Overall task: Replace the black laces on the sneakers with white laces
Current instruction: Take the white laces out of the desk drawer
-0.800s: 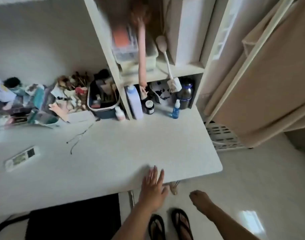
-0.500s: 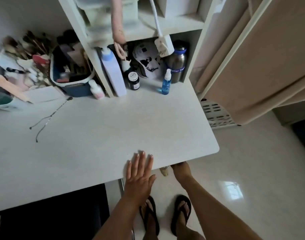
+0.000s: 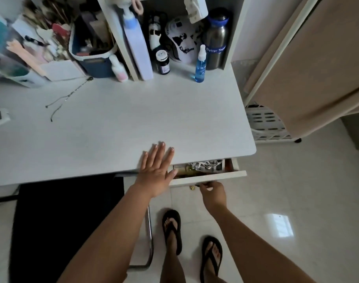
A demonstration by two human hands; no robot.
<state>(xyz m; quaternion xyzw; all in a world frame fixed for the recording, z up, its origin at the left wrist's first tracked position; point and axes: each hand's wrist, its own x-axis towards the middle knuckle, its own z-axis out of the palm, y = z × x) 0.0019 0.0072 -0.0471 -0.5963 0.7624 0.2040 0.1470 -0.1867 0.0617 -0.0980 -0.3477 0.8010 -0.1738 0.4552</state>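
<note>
Presently: drawer [image 3: 207, 176] under the desk [image 3: 117, 123], part-open. Right hand [image 3: 213, 194] — fingers curled on its front pull. Left hand [image 3: 157, 167] — flat, fingers straight, pressing the desk edge. Contents: a whitish tangle [image 3: 203, 165], possibly the white laces, not certain. Sneakers: none in view. Handling, as judged — laces light, limp, prone to snagging; best pinched at a stiff tip or gathered as one bundle.

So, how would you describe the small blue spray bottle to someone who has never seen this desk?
Find the white desk and the open shelf cubby at its back right. The small blue spray bottle stands at the cubby's front, before the steel flask. It alone is clear blue, with a white top.
</note>
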